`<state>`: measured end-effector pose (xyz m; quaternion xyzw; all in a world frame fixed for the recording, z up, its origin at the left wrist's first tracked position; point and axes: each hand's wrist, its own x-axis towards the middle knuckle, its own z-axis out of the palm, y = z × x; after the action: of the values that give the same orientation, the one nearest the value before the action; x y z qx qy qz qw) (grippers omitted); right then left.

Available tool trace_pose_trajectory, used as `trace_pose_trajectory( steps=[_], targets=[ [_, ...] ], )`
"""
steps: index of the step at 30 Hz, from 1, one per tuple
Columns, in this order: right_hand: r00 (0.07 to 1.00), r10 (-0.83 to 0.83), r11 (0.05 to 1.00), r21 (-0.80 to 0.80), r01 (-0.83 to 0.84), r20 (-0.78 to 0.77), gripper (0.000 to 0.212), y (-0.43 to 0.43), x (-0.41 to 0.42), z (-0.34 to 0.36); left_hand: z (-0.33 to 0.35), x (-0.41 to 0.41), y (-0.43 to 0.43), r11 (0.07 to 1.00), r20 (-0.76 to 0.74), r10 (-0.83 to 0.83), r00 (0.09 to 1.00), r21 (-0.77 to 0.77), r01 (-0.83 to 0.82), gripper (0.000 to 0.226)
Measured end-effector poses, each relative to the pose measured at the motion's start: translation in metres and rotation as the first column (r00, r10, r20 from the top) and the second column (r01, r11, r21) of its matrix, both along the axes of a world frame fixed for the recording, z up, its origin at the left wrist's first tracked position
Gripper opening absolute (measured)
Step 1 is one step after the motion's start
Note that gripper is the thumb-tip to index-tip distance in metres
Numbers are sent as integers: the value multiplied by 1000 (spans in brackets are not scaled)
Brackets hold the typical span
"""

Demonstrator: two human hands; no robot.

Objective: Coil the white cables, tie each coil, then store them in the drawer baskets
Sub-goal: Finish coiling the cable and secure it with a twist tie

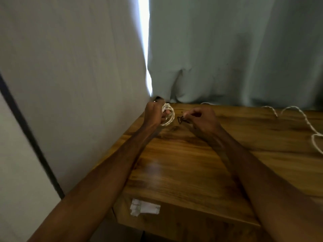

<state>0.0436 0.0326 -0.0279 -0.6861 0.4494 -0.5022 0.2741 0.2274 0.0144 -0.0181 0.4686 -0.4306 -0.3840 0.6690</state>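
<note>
My left hand (154, 113) grips a small coil of white cable (169, 117) near the far left corner of the wooden table (183, 163). A short way to its right, my right hand (201, 122) pinches a thin dark tie (180, 119), whose looped end points toward the coil. The tie and the coil are close together but I cannot tell if they touch. A second white cable (300, 117) lies loose and uncoiled along the table's far right.
Pale curtains (227, 49) hang right behind the table's far edge, with a bright gap (145, 41) between them. A white paper label (145, 208) sticks to the table's front face. A wall with a dark strip (26, 128) runs along the left.
</note>
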Motion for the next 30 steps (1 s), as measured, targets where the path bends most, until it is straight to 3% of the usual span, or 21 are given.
trace_pose_trajectory(
  steps=[2, 10, 14, 21, 26, 30],
  targets=[
    [994, 38, 998, 51, -44, 100, 4, 6, -14, 7, -1, -2, -2, 1000, -16, -11, 1000, -6, 11, 32],
    [965, 34, 983, 164, -79, 260, 21, 0, -60, 32, 37, -66, -7, 993, 3, -115, 993, -24, 115, 30],
    [916, -1, 962, 251, -109, 402, 12, -2, -77, 38, 48, -111, -22, 991, 32, -137, 990, -8, 137, 32],
    [912, -177, 963, 255, 84, 370, 11, -12, -112, 8, 26, -157, -44, 999, 138, -52, 989, 17, 50, 39],
    [893, -141, 963, 270, 23, 428, 12, -17, -108, 11, 7, -155, -48, 998, 175, 54, 983, 14, -58, 36],
    [890, -112, 956, 292, -25, 443, 17, -17, -102, 11, -1, -154, -48, 999, 138, 40, 990, -5, -40, 37]
  ],
)
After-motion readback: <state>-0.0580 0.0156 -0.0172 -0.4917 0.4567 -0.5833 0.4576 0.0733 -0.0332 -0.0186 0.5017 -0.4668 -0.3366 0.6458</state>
